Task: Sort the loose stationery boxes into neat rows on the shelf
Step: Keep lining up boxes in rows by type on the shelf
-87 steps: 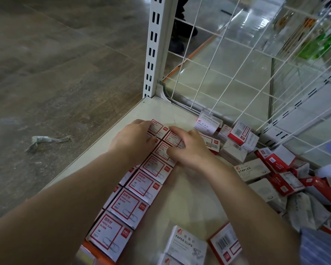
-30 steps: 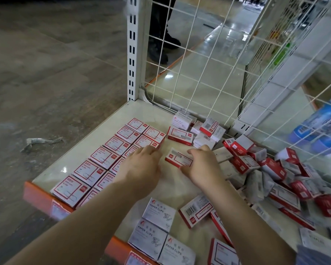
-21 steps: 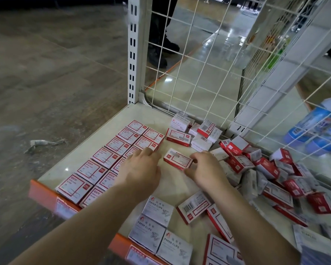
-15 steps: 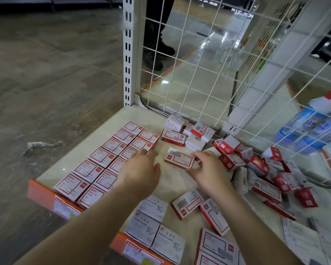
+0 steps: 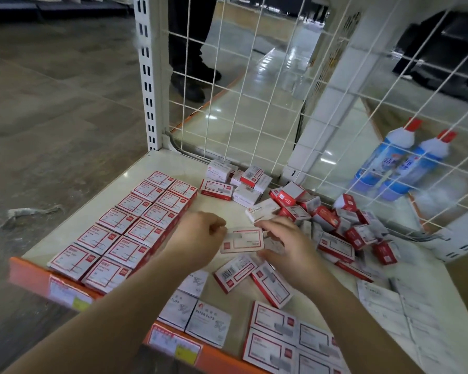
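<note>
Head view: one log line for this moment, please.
hands: both on red-bordered box | sorted rows: two | loose pile: right

Print on the motion-blurred box [image 5: 242, 240] between both hands unreadable, paper-clip boxes [image 5: 193, 283] partly hidden under the left forearm, boxes [image 5: 287, 344] nearer than the right hand cut off by the bottom edge

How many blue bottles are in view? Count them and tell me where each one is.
2. Both are behind the wire mesh at the right, side by side and leaning: the left bottle and the right bottle, each with a red cap. More may be hidden beyond the frame edge.
</note>
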Tool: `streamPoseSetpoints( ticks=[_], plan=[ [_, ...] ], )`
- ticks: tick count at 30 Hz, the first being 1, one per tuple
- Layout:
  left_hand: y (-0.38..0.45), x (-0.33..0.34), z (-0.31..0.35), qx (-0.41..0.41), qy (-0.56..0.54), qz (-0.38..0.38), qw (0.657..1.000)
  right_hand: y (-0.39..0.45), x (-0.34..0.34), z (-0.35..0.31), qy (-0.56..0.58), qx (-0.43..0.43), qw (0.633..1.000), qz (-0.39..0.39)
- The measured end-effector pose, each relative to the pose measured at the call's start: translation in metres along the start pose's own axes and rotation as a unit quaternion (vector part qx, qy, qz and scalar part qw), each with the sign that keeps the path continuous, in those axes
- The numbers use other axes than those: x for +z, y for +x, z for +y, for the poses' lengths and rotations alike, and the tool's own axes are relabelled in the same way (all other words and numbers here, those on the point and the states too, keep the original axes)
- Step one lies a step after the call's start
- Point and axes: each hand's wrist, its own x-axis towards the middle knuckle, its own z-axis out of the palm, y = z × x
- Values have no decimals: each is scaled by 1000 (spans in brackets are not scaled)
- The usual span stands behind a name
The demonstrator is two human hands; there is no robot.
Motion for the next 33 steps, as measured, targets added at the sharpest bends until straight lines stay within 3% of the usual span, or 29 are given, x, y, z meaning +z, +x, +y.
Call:
streamPoseSetpoints(
  ticks=[5,9,14,22,28,33],
  plan=[
    [-3,6,5,-28,-4,-82,996,-11,-9,8,20,4,1000,-22],
    [-8,13,9,-39,0,-94,995,-19,-9,13,33,27,999,-13],
    [-12,20,15,-44,-45,-57,996,-27,-5,22,59,87,994,8],
    [-15,29,25,-46,-150,31,987,-28,7,14,215,143,966,2],
    [-15,35,18,-37,-145,26,988,-25,15,9,244,146,958,26],
    [-17,34,15,-21,-100,-7,995,-23,14,8,319,179,928,64]
  ],
)
